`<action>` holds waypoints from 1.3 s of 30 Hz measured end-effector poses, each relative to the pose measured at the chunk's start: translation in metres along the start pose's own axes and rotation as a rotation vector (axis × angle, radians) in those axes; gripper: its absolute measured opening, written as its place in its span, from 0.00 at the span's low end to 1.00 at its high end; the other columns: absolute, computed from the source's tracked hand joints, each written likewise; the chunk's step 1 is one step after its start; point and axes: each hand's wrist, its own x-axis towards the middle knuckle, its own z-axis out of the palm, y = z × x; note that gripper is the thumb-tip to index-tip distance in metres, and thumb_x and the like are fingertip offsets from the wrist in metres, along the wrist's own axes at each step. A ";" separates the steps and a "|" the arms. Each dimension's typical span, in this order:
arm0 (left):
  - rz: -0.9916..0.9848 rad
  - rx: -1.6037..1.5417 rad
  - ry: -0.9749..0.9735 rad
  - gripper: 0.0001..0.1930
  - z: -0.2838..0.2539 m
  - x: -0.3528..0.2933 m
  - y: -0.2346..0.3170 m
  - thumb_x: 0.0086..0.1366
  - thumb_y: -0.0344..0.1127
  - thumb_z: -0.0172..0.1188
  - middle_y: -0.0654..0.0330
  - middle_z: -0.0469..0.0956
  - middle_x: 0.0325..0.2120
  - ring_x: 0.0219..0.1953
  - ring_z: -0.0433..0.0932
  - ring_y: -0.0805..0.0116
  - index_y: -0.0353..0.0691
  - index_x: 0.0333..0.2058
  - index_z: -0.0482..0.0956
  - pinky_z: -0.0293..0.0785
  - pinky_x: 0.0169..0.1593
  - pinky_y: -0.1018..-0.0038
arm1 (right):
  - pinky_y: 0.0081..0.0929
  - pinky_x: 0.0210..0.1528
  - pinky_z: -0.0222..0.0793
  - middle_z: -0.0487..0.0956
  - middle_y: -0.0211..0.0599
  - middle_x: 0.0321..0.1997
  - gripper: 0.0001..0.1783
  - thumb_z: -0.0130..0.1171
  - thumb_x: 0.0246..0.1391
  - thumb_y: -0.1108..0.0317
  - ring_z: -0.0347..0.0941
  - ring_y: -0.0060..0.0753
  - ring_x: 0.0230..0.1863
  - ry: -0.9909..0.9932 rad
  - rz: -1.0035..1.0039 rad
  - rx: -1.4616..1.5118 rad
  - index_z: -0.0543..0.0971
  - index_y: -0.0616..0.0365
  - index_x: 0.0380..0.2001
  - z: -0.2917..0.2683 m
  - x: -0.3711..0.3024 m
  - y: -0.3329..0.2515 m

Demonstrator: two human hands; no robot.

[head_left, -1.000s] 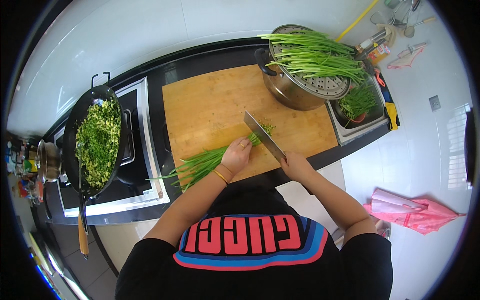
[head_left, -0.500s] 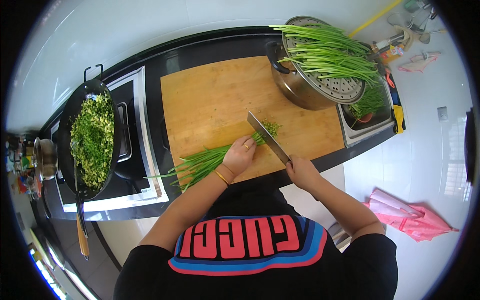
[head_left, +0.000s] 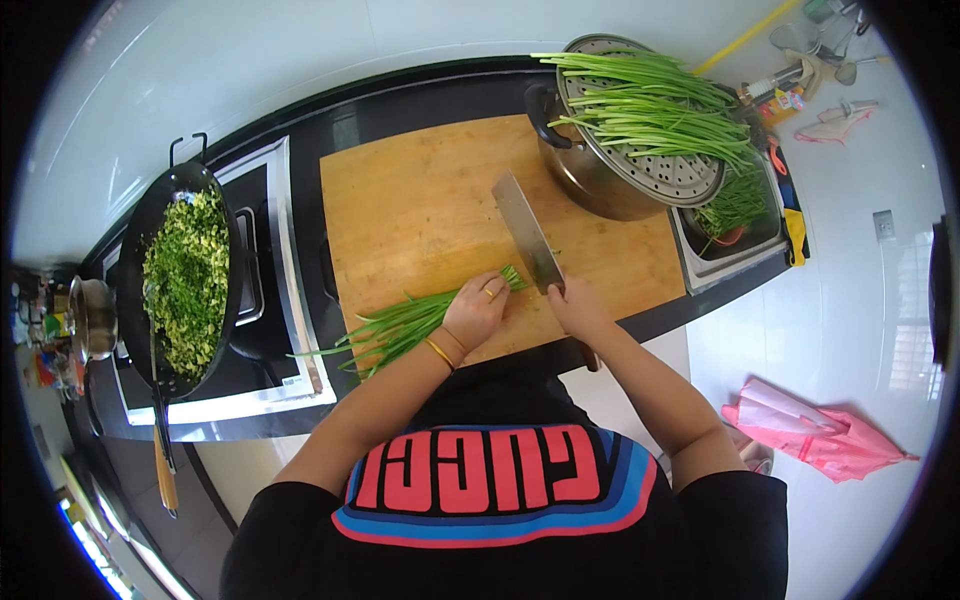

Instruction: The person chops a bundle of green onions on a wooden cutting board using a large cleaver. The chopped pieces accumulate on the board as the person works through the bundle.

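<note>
My left hand (head_left: 476, 310) presses down on a bundle of green chives (head_left: 405, 322), fingers closed round it near the cut ends. The bundle lies across the wooden cutting board (head_left: 420, 200), its long ends reaching past the board's left front edge. In my right hand (head_left: 580, 312) is a cleaver (head_left: 524, 228), gripped where blade meets handle, with the handle's end showing below the wrist. Its broad blade leans with one flat face showing, just right of the bundle's cut ends and apart from my left fingers. A few green bits show beside the blade.
A wok (head_left: 128, 330) of chopped greens and yellow bits sits on the stove at left. At the back right, a steel pot (head_left: 590, 185) carries a perforated steamer tray (head_left: 690, 185) with more long chives (head_left: 650, 100). Beyond it is a sink (head_left: 705, 268) holding greens.
The cleaver has shifted left and away from me, its blade tilting flatter. The heap of chopped bits by the cut ends is mostly out of sight. My left hand stays on the chives.
</note>
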 end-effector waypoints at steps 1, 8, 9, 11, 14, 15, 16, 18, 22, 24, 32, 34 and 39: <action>-0.016 -0.007 0.001 0.11 0.000 0.000 -0.001 0.47 0.28 0.53 0.55 0.72 0.34 0.43 0.71 0.59 0.31 0.31 0.75 0.70 0.47 0.68 | 0.43 0.32 0.66 0.74 0.56 0.23 0.14 0.47 0.52 0.65 0.72 0.56 0.28 0.032 -0.033 -0.004 0.72 0.67 0.26 -0.004 -0.002 0.001; -0.023 -0.028 0.022 0.10 0.000 0.001 0.004 0.47 0.28 0.52 0.56 0.72 0.33 0.42 0.71 0.59 0.32 0.30 0.75 0.69 0.47 0.69 | 0.47 0.36 0.67 0.74 0.58 0.26 0.12 0.46 0.51 0.66 0.71 0.59 0.31 -0.090 -0.038 -0.213 0.72 0.66 0.25 -0.034 -0.056 -0.021; -0.022 -0.034 0.026 0.10 0.000 0.002 0.004 0.47 0.28 0.52 0.56 0.72 0.33 0.42 0.71 0.59 0.32 0.30 0.75 0.69 0.47 0.69 | 0.47 0.37 0.67 0.74 0.58 0.26 0.12 0.46 0.51 0.67 0.71 0.59 0.31 -0.110 -0.032 -0.221 0.72 0.66 0.25 -0.033 -0.057 -0.020; -0.018 -0.044 0.027 0.10 -0.001 0.001 0.003 0.47 0.26 0.54 0.55 0.72 0.32 0.40 0.72 0.57 0.31 0.30 0.75 0.71 0.45 0.67 | 0.47 0.37 0.67 0.74 0.58 0.26 0.12 0.46 0.51 0.67 0.71 0.59 0.31 -0.130 -0.025 -0.233 0.72 0.66 0.25 -0.031 -0.059 -0.019; -0.020 -0.061 0.014 0.10 -0.001 0.000 0.001 0.46 0.25 0.55 0.55 0.72 0.32 0.40 0.72 0.56 0.31 0.31 0.75 0.71 0.44 0.67 | 0.47 0.38 0.67 0.74 0.59 0.25 0.11 0.46 0.50 0.67 0.71 0.59 0.31 -0.131 -0.032 -0.235 0.71 0.67 0.25 -0.028 -0.059 -0.018; -0.022 -0.064 0.009 0.10 -0.001 0.000 0.001 0.46 0.25 0.55 0.55 0.72 0.32 0.40 0.72 0.57 0.31 0.31 0.75 0.71 0.44 0.67 | 0.47 0.37 0.67 0.74 0.59 0.25 0.11 0.46 0.50 0.68 0.71 0.60 0.31 -0.133 -0.038 -0.229 0.71 0.67 0.25 -0.028 -0.058 -0.018; -0.025 -0.064 0.008 0.10 -0.002 0.000 0.001 0.46 0.25 0.55 0.55 0.72 0.32 0.40 0.72 0.57 0.31 0.31 0.75 0.71 0.44 0.67 | 0.47 0.37 0.67 0.74 0.60 0.24 0.11 0.46 0.50 0.68 0.71 0.60 0.31 -0.134 -0.044 -0.222 0.71 0.67 0.25 -0.028 -0.057 -0.019; -0.030 -0.067 0.004 0.10 -0.003 0.001 0.002 0.46 0.25 0.55 0.55 0.71 0.32 0.41 0.71 0.57 0.31 0.31 0.75 0.71 0.44 0.67 | 0.48 0.36 0.67 0.73 0.61 0.23 0.10 0.46 0.49 0.69 0.71 0.61 0.31 -0.131 -0.010 -0.250 0.70 0.67 0.25 -0.019 -0.058 -0.020; -0.028 -0.036 0.018 0.11 -0.003 -0.001 0.004 0.46 0.28 0.53 0.56 0.72 0.33 0.41 0.71 0.59 0.32 0.30 0.75 0.70 0.46 0.69 | 0.47 0.35 0.68 0.74 0.61 0.25 0.09 0.45 0.50 0.70 0.73 0.60 0.32 -0.121 -0.012 -0.286 0.70 0.66 0.26 0.004 -0.048 -0.021; -0.022 -0.032 0.021 0.10 -0.001 -0.001 0.003 0.46 0.28 0.54 0.56 0.72 0.33 0.41 0.71 0.59 0.31 0.30 0.75 0.70 0.45 0.69 | 0.47 0.34 0.68 0.74 0.59 0.25 0.09 0.45 0.51 0.69 0.72 0.60 0.31 -0.087 -0.013 -0.288 0.70 0.66 0.27 0.022 -0.036 -0.015; -0.047 -0.057 0.035 0.08 -0.002 0.001 0.002 0.48 0.28 0.54 0.57 0.72 0.32 0.40 0.72 0.59 0.34 0.29 0.75 0.70 0.45 0.68 | 0.48 0.35 0.67 0.75 0.57 0.28 0.13 0.46 0.52 0.65 0.72 0.58 0.33 -0.032 0.059 0.027 0.73 0.67 0.28 0.015 0.009 -0.013; -0.048 -0.072 0.065 0.07 -0.005 0.004 0.001 0.48 0.27 0.55 0.57 0.73 0.32 0.39 0.73 0.59 0.34 0.29 0.75 0.71 0.44 0.68 | 0.48 0.34 0.66 0.75 0.57 0.27 0.14 0.47 0.51 0.65 0.72 0.58 0.31 0.008 -0.005 -0.007 0.73 0.67 0.26 0.002 0.000 -0.007; -0.086 -0.126 0.114 0.05 -0.003 0.000 0.001 0.50 0.26 0.57 0.57 0.74 0.31 0.36 0.74 0.57 0.35 0.28 0.75 0.71 0.40 0.68 | 0.47 0.34 0.66 0.74 0.59 0.23 0.13 0.47 0.51 0.66 0.71 0.60 0.28 -0.003 -0.123 -0.138 0.73 0.68 0.23 -0.025 -0.050 -0.031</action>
